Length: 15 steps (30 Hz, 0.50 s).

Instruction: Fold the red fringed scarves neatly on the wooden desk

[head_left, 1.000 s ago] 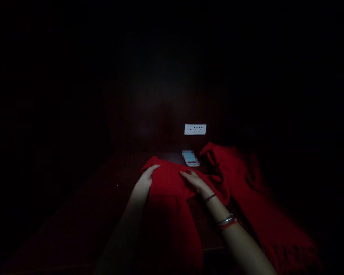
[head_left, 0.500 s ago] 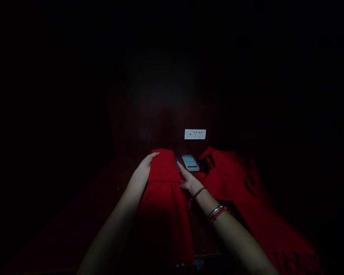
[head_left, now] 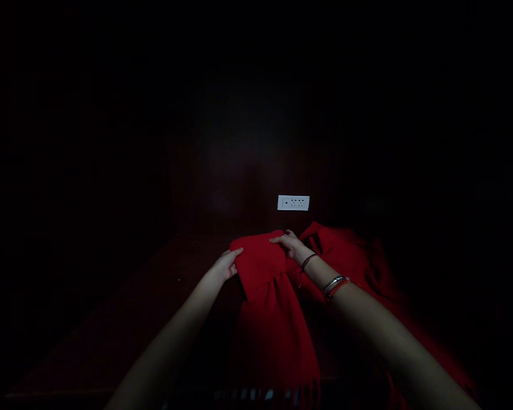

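Note:
A red fringed scarf (head_left: pixel 273 319) lies on a dark wooden table (head_left: pixel 123 330) and hangs over its front edge. My left hand (head_left: pixel 227 265) grips the left side of the scarf's folded far end, fingers curled on the cloth. My right hand (head_left: pixel 289 245) holds the far right corner of that fold, fingers closed on it. Bracelets sit on my right wrist. More of the red scarf (head_left: pixel 350 256) is bunched to the right, behind my right arm.
A white wall socket (head_left: pixel 293 203) is set in the dark panel behind the table. The room is very dark, so little else shows. The phone seen earlier is hidden behind my right hand and the cloth.
Both hands have carried the folded end of the scarf away from me and to the right. The fold now covers the spot where the phone lay. The fringe has come into view at the table's front edge.

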Each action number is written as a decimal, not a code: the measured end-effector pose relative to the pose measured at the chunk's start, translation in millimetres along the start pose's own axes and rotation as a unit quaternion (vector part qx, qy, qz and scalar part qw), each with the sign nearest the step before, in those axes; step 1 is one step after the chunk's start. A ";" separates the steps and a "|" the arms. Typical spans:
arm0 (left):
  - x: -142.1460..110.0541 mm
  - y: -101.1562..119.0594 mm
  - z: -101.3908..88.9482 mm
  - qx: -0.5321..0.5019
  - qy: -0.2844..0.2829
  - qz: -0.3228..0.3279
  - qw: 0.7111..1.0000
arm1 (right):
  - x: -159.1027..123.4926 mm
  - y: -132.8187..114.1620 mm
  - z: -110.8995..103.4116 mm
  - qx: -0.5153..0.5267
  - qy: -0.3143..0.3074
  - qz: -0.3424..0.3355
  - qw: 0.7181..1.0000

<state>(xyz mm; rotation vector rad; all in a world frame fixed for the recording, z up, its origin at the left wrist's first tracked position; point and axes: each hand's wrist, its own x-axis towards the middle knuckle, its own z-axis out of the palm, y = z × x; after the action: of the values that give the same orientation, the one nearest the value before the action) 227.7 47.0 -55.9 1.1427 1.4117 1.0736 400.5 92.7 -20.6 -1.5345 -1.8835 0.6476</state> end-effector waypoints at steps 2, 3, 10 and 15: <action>3.2 -15.7 1.2 0.033 0.061 -0.020 0.997 | 7.1 -10.8 -9.2 0.051 0.047 0.051 0.996; 4.2 -23.3 1.7 0.054 0.096 -0.024 0.994 | 10.9 -16.3 -16.2 0.071 0.078 0.064 0.992; 5.0 -51.4 30.1 0.171 0.144 0.060 0.973 | 19.5 -19.5 -107.3 0.057 0.227 0.070 0.970; 9.6 -48.2 96.6 0.298 0.058 0.172 0.937 | -11.2 18.8 -166.8 0.130 0.304 0.109 0.937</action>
<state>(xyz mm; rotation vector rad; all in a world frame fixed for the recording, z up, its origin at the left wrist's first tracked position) 317.4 53.5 -116.4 1.8422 1.7358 0.9808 535.5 84.1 79.3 -1.5496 -1.1310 0.4241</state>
